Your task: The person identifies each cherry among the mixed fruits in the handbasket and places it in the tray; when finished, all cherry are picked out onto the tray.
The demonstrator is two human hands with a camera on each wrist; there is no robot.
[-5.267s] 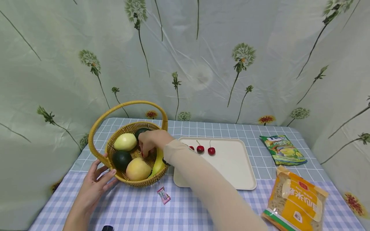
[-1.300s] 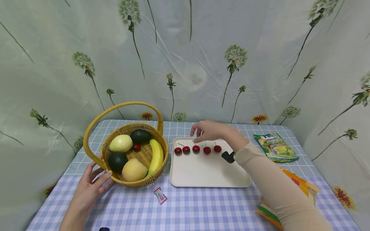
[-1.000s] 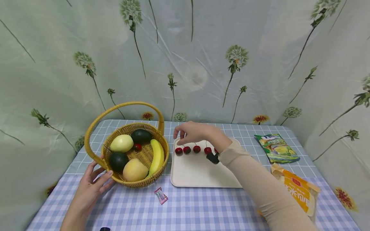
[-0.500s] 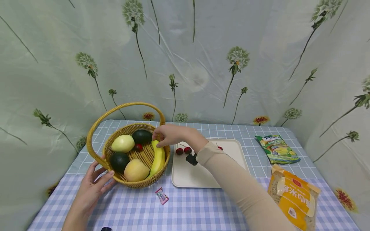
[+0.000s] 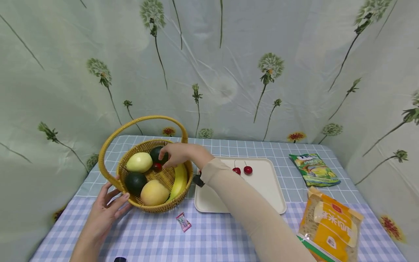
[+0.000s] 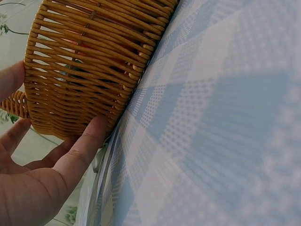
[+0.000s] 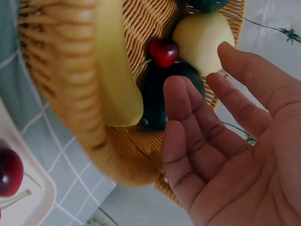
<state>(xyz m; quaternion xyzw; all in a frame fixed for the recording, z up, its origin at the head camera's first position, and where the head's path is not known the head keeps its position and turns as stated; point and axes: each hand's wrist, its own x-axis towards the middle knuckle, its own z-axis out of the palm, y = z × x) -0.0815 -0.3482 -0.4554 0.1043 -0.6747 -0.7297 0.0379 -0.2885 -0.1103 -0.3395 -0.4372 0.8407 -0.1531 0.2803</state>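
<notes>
A yellow wicker basket (image 5: 157, 208) with a tall handle holds a banana (image 5: 179, 180), a pale green fruit (image 5: 139, 162), a yellow peach-like fruit (image 5: 154, 193) and two dark green fruits. Between them lies a red cherry (image 7: 163, 52), its stem showing in the right wrist view. My right hand (image 5: 178, 153) hovers over the basket, fingers loosely bent and apart from the cherry, nothing in them. It hides part of the rear dark green fruit (image 5: 156, 153). At the basket's left, my left hand (image 6: 47, 183) rests extended fingers against the woven side, near the handle's foot.
Right of the basket stands a cream tray (image 5: 242, 196) with cherries (image 5: 247, 170) along its back, partly hidden by my right sleeve. A wrapped candy (image 5: 184, 222) lies in front. Farther right are a green snack bag (image 5: 314, 170) and an orange-labelled grain bag (image 5: 332, 225).
My right hand has moved left from above the tray's row of cherries to over the basket. More cherries stood on the tray 1.3 s ago than 5.3 s ago. My left hand stays put.
</notes>
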